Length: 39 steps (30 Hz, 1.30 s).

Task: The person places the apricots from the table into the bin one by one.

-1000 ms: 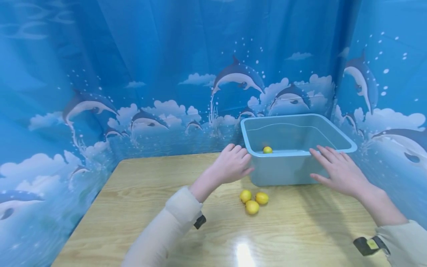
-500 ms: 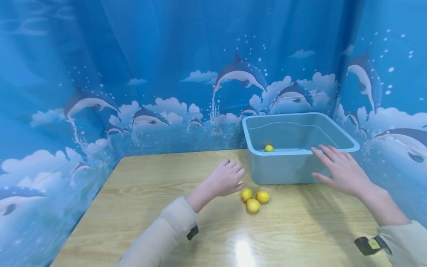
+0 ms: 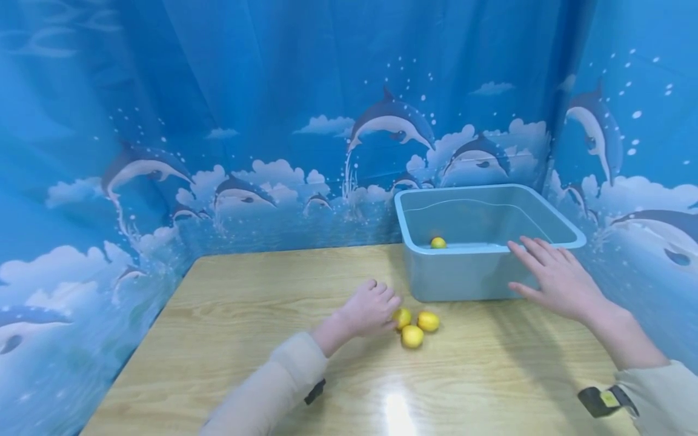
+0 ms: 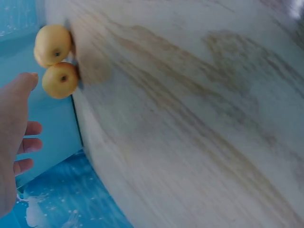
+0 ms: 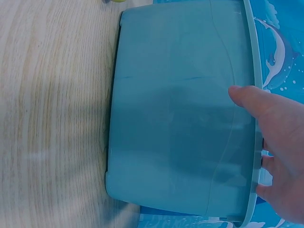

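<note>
I am seeing bare table [image 3: 245,303] lying open left of my left hand [image 3: 371,309]; three lemons [image 3: 412,336] are crowding its fingertips, and the tub [image 3: 463,275] is walling off the far right.

Three yellow fruits [image 3: 412,327] clustered on table [image 3: 245,315]

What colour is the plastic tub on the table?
Light blue tub; the head view shows it best.

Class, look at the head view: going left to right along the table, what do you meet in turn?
Left hand → three yellow fruits on the table → right hand against the blue tub.
</note>
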### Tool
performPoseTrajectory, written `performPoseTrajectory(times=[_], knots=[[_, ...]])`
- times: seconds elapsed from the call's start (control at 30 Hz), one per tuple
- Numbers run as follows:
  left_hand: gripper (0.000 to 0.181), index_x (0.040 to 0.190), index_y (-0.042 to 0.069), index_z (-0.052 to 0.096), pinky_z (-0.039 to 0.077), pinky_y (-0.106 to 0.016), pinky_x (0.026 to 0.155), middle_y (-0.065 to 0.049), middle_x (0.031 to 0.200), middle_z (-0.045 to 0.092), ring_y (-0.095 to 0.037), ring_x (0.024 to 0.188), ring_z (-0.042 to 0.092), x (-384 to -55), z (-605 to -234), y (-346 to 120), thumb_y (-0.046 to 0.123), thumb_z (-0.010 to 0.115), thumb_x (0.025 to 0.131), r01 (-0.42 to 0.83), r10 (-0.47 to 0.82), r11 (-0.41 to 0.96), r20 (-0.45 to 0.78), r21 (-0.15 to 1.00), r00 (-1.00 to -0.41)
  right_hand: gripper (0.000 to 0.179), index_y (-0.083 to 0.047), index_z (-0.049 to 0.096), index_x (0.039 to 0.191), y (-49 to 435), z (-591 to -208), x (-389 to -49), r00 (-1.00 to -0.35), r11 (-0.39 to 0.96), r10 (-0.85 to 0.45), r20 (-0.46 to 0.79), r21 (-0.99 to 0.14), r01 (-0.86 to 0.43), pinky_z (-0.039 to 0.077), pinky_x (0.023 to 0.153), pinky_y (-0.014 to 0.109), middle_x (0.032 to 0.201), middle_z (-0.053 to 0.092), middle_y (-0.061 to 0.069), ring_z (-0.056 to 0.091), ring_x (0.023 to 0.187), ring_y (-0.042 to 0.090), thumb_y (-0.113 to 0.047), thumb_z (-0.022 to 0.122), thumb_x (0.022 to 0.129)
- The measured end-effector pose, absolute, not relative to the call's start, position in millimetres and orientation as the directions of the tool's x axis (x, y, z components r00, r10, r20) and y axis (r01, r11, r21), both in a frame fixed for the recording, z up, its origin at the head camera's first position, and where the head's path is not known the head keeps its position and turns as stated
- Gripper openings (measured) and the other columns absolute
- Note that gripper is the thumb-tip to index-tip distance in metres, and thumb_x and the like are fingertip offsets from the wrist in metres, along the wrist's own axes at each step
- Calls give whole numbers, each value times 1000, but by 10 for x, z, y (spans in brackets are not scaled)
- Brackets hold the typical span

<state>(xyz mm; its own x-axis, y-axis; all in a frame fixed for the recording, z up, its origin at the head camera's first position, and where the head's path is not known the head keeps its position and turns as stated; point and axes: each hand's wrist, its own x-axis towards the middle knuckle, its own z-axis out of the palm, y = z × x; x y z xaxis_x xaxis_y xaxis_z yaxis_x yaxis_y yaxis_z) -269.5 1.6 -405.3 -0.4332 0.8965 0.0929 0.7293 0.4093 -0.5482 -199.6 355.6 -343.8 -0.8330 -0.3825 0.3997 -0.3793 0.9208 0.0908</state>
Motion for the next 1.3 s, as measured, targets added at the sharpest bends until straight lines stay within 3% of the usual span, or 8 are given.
performPoseTrajectory(times=[0.27,0.97,1.3], knots=[[45,116,20,52,39,-32,85,3,104,57,-14,94,50,-2724,-4190,69,56,44,90,748,884,425,56,-510,-464,81,-5,29,144,3552,-3444,-1990,-836,923,-377,398,87,-375,24,94,61,136,35,28,33,121,47,-36,69,81],[38,112,21,55,37,-33,90,4,111,58,-14,102,50,-2782,-4249,197,50,51,87,765,887,414,29,-493,-462,78,-4,31,143,3552,-3438,-2006,-829,921,-383,407,96,-378,25,94,60,136,36,28,33,121,46,-35,69,81],[39,108,21,57,37,-35,89,4,105,57,-15,98,49,-2811,-4239,211,53,52,86,783,888,415,17,-463,-460,79,-4,31,142,3559,-3443,-1998,-826,918,-389,407,103,-382,25,93,60,135,36,28,33,121,46,-32,70,80]])
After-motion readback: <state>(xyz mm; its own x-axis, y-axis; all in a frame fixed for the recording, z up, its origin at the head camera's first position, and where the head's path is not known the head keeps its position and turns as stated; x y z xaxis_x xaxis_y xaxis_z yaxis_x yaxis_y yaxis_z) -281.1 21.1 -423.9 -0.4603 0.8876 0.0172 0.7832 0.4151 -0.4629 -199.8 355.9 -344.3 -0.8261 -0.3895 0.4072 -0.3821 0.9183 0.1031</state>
